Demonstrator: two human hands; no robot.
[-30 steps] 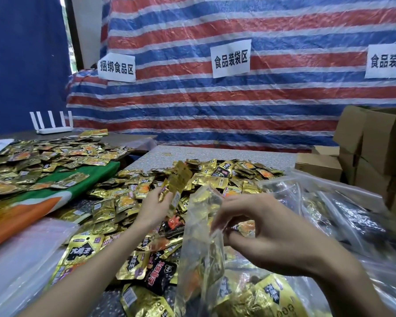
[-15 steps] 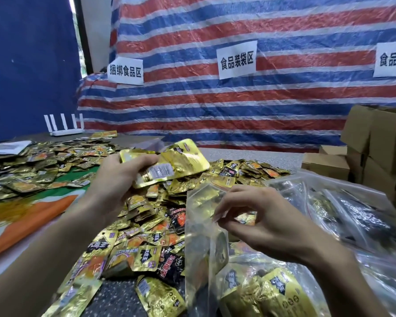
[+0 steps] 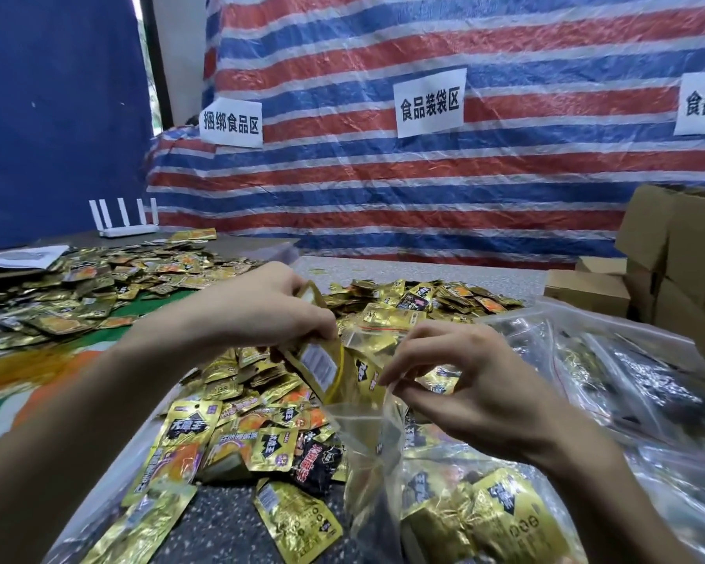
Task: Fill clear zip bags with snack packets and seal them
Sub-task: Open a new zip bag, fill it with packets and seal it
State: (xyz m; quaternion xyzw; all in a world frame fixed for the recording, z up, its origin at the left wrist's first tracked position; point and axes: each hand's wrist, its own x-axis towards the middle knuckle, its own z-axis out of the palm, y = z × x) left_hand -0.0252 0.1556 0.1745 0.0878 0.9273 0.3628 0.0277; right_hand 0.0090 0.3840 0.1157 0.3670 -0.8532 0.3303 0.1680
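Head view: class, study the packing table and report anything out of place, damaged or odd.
A white router with upright antennas stands at the far left of the table, behind the loose snack packets; a network device looks odd among food. Nothing looks torn.

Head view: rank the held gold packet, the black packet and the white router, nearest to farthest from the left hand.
1. Gold packet: gripped in the left hand, at the zip bag mouth.
2. Black packet: in the pile on the table, below the hand.
3. Router: far back left, by the blue wall.
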